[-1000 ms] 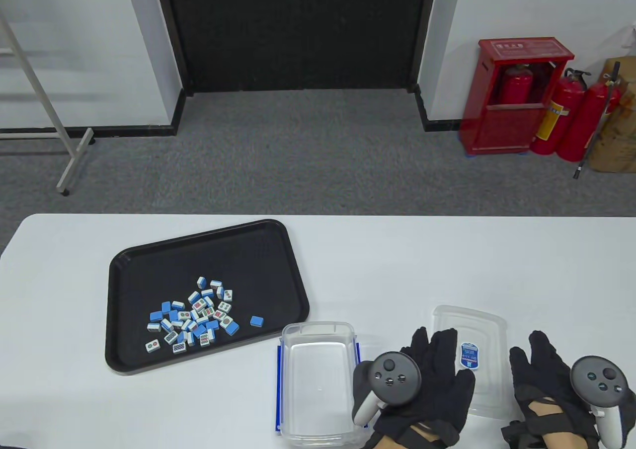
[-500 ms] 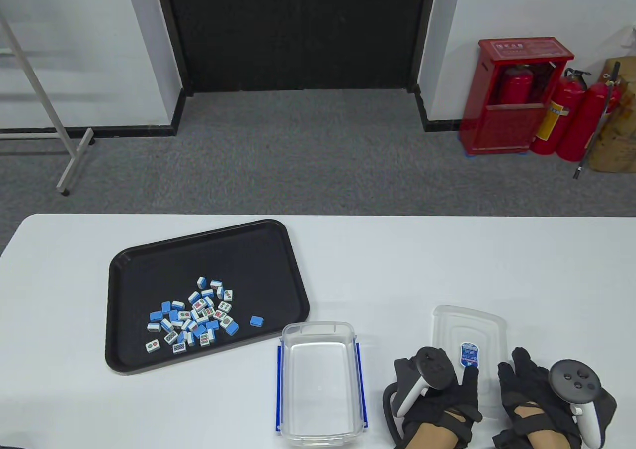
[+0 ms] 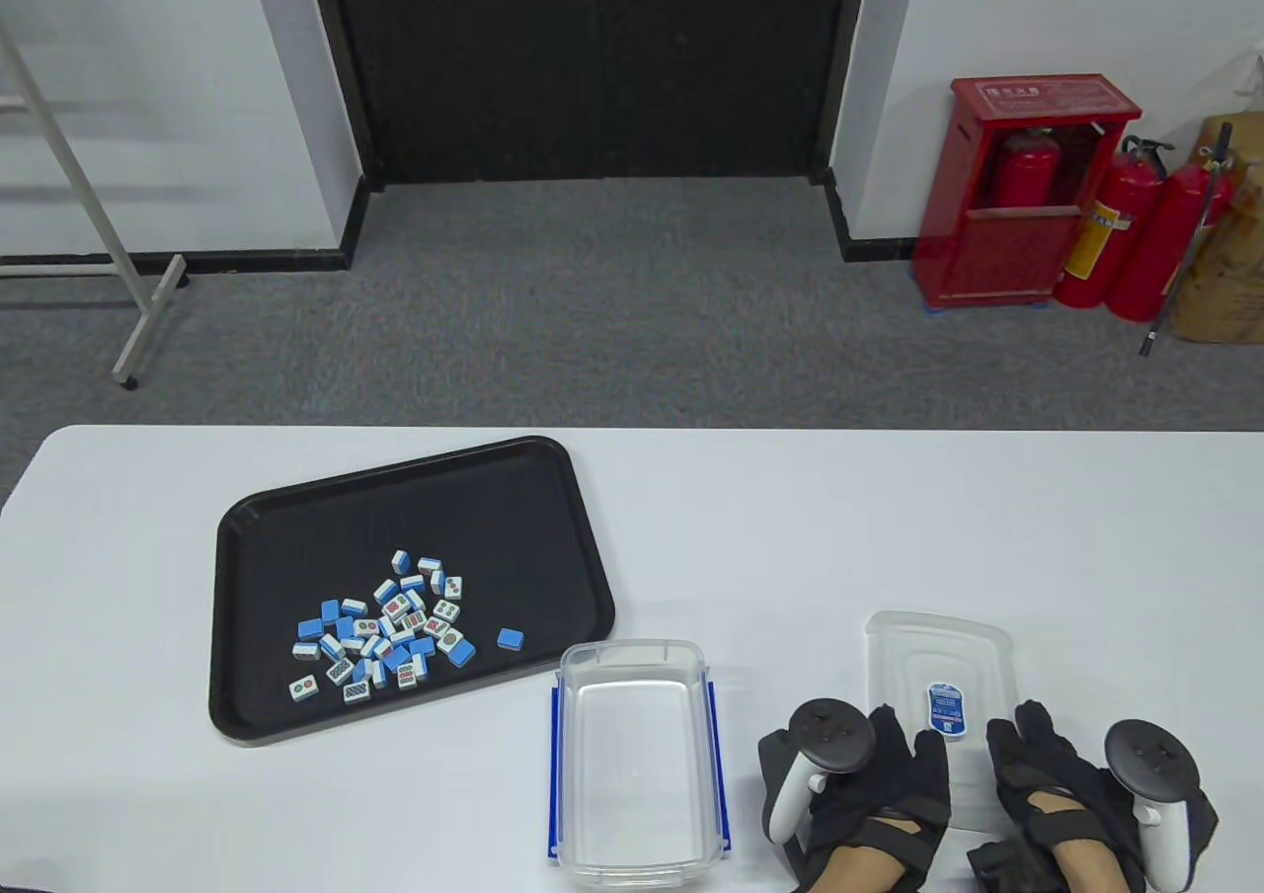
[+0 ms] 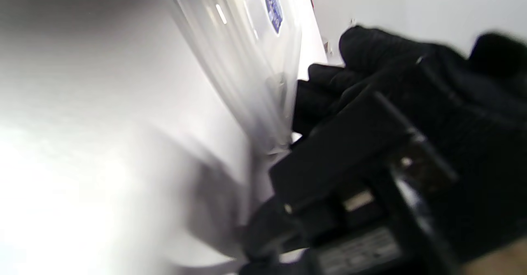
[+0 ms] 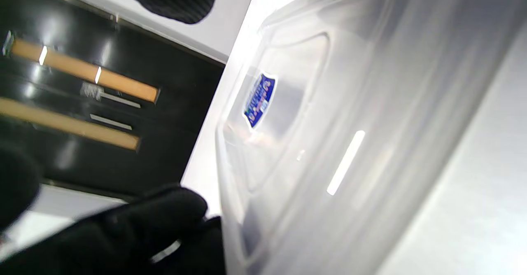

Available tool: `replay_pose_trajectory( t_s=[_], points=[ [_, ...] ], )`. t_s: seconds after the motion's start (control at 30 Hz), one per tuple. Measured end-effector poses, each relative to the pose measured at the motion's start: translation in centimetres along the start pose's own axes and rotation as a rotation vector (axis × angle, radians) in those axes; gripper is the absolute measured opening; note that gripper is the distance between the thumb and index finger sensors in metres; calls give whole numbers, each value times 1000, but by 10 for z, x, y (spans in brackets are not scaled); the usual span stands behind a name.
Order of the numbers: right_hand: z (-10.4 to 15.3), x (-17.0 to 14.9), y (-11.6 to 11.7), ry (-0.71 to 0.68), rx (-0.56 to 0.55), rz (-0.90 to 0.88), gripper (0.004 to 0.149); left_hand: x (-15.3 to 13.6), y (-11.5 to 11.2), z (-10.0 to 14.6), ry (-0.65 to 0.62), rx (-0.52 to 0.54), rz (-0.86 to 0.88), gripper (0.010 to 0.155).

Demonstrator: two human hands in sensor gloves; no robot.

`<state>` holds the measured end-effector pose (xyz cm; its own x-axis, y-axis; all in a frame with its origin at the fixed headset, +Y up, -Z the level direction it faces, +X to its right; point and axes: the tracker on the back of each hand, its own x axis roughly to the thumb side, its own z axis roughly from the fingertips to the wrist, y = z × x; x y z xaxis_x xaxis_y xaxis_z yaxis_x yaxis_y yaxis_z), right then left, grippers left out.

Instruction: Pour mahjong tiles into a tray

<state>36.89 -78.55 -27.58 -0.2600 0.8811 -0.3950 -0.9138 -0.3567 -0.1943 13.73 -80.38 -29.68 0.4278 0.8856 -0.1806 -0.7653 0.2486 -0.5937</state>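
The blue-backed mahjong tiles (image 3: 380, 631) are lying heaped in the black rectangular plastic tray (image 3: 296, 518) at nine o'clock on the white table (image 3: 790, 537), so the pouring itself looks done. The clear plastic box with blue clips (image 3: 634, 760) is standing empty at six o'clock, just beside the tray. Both gloved hands are grasping the clear flat lid with a blue sticker (image 3: 938, 676) at five o'clock: the left hand (image 3: 869, 784) is taking its near left edge, the right hand (image 3: 1057, 784) its near right edge. Judging by this, closing up is the step in hand; next the lid needs carrying toward nine o'clock and seating squarely on the box.
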Motion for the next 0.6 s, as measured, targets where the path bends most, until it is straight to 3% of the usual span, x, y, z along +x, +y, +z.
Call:
replay_pose_trajectory(
  t_s=[0.3, 0.47, 0.6],
  points=[
    [9, 8, 2, -53, 17, -91, 74, 15, 16, 16, -110, 29, 98, 79],
    [26, 40, 4, -242, 13, -231, 74, 62, 44, 57, -261, 127, 34, 78],
    [47, 71, 13, -428, -27, -272, 73, 77, 72, 93, -314, 168, 27, 79]
  ],
)
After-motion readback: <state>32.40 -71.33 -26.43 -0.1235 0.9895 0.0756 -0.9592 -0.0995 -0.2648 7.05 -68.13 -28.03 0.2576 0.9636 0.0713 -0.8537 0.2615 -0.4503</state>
